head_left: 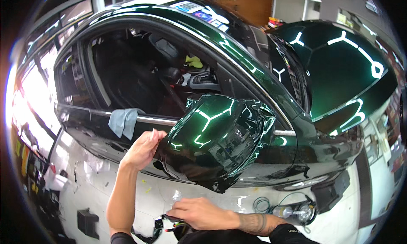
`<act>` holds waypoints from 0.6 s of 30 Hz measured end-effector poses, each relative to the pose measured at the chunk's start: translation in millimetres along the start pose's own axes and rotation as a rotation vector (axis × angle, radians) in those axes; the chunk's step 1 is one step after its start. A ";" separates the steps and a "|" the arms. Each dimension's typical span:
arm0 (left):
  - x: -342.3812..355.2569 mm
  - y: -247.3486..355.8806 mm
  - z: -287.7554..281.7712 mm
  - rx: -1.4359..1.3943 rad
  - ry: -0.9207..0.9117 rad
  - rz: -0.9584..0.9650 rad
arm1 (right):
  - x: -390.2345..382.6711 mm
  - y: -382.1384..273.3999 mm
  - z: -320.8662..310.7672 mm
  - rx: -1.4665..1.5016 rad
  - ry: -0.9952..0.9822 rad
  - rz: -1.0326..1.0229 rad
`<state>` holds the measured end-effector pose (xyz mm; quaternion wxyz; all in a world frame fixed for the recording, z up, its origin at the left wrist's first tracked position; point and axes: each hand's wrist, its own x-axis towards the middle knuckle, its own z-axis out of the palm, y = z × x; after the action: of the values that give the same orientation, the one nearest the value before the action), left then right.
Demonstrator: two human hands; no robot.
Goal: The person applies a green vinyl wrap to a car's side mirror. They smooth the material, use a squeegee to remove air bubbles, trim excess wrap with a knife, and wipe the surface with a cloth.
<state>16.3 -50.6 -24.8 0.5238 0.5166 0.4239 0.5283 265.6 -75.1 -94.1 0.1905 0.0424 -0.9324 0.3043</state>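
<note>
A side mirror (203, 133) stands out from the door of a dark green car, covered in glossy green film (212, 116) whose loose, wrinkled edges hang around it. At the mirror's left end, my left hand (144, 150) pinches the film's edge between thumb and fingers. Close to my waist, my right hand (203, 213) has its fingers bent over a dark tool pouch (180, 229); what they hold, if anything, is hidden. Left of the mirror, a light blue cloth (124, 122) hangs over the sill of the open door window.
The car's green bonnet (347, 74) is raised at the right. Inside the car lie a yellow cloth (193, 61) and a pale cloth (185, 78). On the tiled floor are a black box-like stool (87, 222), a coiled green hose (263, 205) and a dark case (333, 191).
</note>
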 end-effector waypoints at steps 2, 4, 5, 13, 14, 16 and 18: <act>-23.7 -15.8 4.4 0.099 0.006 0.071 | -1.8 8.3 -74.0 0.014 0.380 0.025; -40.9 -21.5 -1.0 0.200 0.036 0.078 | 5.3 22.5 -142.1 -0.063 0.766 0.191; -38.7 -24.3 -6.5 0.262 0.001 0.088 | 6.1 45.1 -164.2 -0.216 0.859 0.300; -18.6 -31.9 -18.7 0.109 -0.212 0.035 | 12.4 5.0 33.4 -0.273 0.513 0.320; -21.6 -30.6 -18.0 0.127 -0.196 0.058 | 9.6 0.2 51.1 -0.083 0.487 0.227; -21.5 -31.1 -18.7 0.093 -0.222 0.183 | 8.8 -7.6 30.3 0.278 0.709 0.031; -29.2 -41.8 -26.6 0.058 -0.214 0.169 | 18.8 -14.8 -42.6 -0.231 0.907 0.142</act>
<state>-7.7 -73.2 -71.9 0.5044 0.6187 0.3356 0.5001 265.2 -61.5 -47.1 0.5605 -0.1801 -0.7835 0.1989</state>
